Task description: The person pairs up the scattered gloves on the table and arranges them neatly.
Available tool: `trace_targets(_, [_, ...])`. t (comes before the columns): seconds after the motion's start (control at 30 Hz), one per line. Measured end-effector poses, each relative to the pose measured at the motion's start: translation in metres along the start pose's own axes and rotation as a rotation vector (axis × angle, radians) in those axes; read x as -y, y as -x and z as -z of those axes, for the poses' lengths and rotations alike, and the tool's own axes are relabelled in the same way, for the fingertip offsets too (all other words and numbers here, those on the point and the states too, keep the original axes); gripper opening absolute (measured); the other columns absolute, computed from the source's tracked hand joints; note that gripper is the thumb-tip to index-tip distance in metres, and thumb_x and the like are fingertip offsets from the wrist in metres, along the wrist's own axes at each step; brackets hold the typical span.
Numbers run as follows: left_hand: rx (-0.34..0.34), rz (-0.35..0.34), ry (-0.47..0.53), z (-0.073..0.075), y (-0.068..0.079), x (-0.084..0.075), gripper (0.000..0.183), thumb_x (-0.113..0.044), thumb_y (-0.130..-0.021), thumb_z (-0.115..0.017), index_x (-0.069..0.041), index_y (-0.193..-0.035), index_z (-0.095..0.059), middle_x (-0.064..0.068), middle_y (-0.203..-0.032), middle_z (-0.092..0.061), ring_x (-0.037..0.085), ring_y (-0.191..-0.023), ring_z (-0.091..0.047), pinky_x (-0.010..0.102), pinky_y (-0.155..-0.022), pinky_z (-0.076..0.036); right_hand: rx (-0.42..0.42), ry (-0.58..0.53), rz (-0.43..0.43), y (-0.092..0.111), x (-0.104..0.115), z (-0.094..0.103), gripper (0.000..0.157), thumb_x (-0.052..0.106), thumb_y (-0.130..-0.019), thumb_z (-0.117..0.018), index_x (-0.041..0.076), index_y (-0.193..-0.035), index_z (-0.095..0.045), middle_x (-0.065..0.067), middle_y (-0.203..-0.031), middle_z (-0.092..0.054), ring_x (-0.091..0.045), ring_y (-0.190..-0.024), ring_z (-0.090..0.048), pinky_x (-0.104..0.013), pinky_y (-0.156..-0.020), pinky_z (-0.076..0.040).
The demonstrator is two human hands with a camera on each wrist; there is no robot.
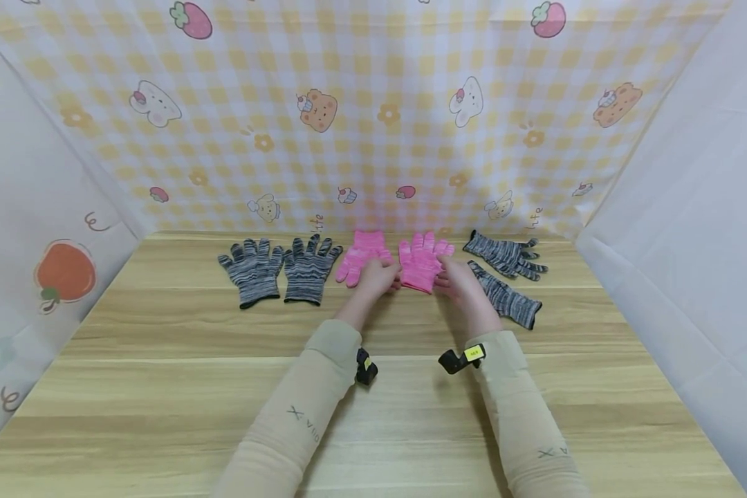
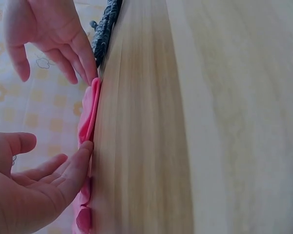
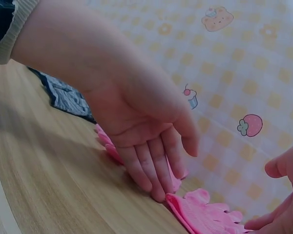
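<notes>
Two pink knit gloves lie flat near the wall: the left pink glove (image 1: 369, 242) has its cuff toward the wall, the right pink glove (image 1: 417, 263) its fingers toward the wall. My left hand (image 1: 378, 277) is between them, thumb apart and fingers extended. In the left wrist view its fingertips (image 2: 87, 146) touch pink fabric. On the other side, my right hand (image 1: 459, 282) reaches the right pink glove's edge, fingers extended and thumb raised. The right wrist view shows the left hand (image 3: 146, 131) beside this glove (image 3: 205, 213), with the right hand (image 3: 285, 200) only partly visible.
Two grey striped gloves (image 1: 255, 273) lie side by side at left, fingers toward the wall. Another grey glove (image 1: 501, 254) lies at right, and one (image 1: 510, 301) is partly behind the right hand. A checkered cloth (image 1: 386, 83) hangs behind the wooden table (image 1: 162, 387).
</notes>
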State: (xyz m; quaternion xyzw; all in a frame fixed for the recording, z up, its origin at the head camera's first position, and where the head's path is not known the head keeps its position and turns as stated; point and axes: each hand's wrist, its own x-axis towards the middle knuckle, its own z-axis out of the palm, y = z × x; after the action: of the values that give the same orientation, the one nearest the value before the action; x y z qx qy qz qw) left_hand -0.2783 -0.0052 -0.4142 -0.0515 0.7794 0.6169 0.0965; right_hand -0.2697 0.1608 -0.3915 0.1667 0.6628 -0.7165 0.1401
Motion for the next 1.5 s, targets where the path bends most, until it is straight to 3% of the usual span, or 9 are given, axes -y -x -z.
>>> trace_targets(0.3, [0.016, 0.020, 0.028, -0.002, 0.002, 0.000, 0.035, -0.010, -0.096, -0.054, 0.011, -0.125, -0.055, 0.023, -0.101, -0.065, 0.030, -0.089, -0.067, 0.030, -0.076, -0.056, -0.014, -0.016, -0.013, 0.000, -0.001, -0.001, 0.067, 0.027, -0.102, -0.042, -0.008, -0.149, -0.010, -0.034, -0.147, -0.021, -0.039, -0.132, -0.036, -0.039, -0.105, -0.037])
trace_targets(0.53, [0.020, 0.039, 0.064, -0.005, 0.000, 0.003, 0.029, -0.006, -0.094, -0.054, 0.010, -0.119, -0.060, 0.020, -0.094, -0.066, 0.029, -0.086, -0.068, 0.029, -0.073, -0.056, -0.044, -0.128, -0.028, 0.000, -0.004, -0.001, 0.064, 0.024, -0.102, -0.042, -0.005, -0.150, -0.012, -0.032, -0.149, -0.021, -0.039, -0.132, -0.036, -0.039, -0.104, -0.038])
trace_targets(0.87, [-0.006, 0.071, 0.168, -0.013, -0.003, 0.006, 0.034, 0.003, -0.092, -0.054, 0.015, -0.124, -0.054, 0.026, -0.100, -0.065, 0.029, -0.081, -0.070, 0.027, -0.068, -0.057, -0.061, -0.186, -0.062, 0.000, -0.006, 0.000, 0.060, 0.027, -0.102, -0.042, -0.001, -0.150, -0.019, -0.027, -0.144, -0.035, -0.034, -0.128, -0.042, -0.039, -0.103, -0.040])
trace_targets(1.03, [-0.009, 0.082, 0.229, -0.014, -0.002, 0.005, 0.034, 0.004, -0.092, -0.055, 0.016, -0.124, -0.052, 0.028, -0.105, -0.063, 0.029, -0.080, -0.070, 0.028, -0.070, -0.057, -0.070, -0.184, -0.072, -0.001, -0.008, 0.001, 0.060, 0.028, -0.102, -0.043, 0.000, -0.150, -0.022, -0.025, -0.143, -0.038, -0.032, -0.126, -0.044, -0.038, -0.102, -0.041])
trace_targets(1.23, [-0.004, 0.088, 0.280, -0.016, -0.003, 0.006, 0.029, 0.005, -0.091, -0.057, 0.017, -0.117, -0.057, 0.027, -0.096, -0.066, 0.029, -0.076, -0.069, 0.030, -0.070, -0.057, -0.055, -0.155, -0.056, 0.001, -0.009, 0.001, 0.059, 0.030, -0.102, -0.041, 0.000, -0.150, -0.023, -0.024, -0.145, -0.038, -0.032, -0.127, -0.044, -0.038, -0.103, -0.040])
trace_targets(1.5, [0.005, 0.113, 0.356, -0.016, -0.001, 0.008, 0.041, 0.011, -0.087, -0.056, 0.017, -0.127, -0.049, 0.029, -0.103, -0.063, 0.026, -0.071, -0.069, 0.030, -0.070, -0.057, -0.083, -0.145, -0.061, -0.001, -0.011, 0.002, 0.058, 0.029, -0.101, -0.044, 0.001, -0.148, -0.028, -0.023, -0.144, -0.038, -0.030, -0.121, -0.049, -0.035, -0.093, -0.048])
